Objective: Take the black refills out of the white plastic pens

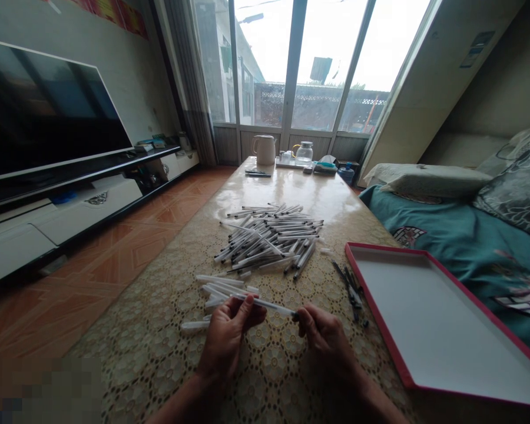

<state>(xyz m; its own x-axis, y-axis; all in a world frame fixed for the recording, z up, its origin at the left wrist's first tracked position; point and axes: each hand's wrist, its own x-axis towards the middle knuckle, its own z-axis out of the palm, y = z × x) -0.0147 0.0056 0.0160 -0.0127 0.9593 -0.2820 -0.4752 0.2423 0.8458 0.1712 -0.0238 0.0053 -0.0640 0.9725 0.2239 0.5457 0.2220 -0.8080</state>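
Over a flower-patterned bench [274, 368] I see one clear pen [274, 306] held between a person's left hand [227, 330] and right hand [329, 333] — the left fingers pinch its barrel, the right fingers grip its dark end. Beyond them lies a loose heap of similar pens [269, 235]; some whitish tubes [221, 281] lie just beside the left hand. At right, black pieces [355, 299] lie beside a red-rimmed tray [428, 306].

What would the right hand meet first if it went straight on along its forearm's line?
Probably the large pile of pens, ahead and to the left of the right hand; its height is unclear, so it might pass above them.
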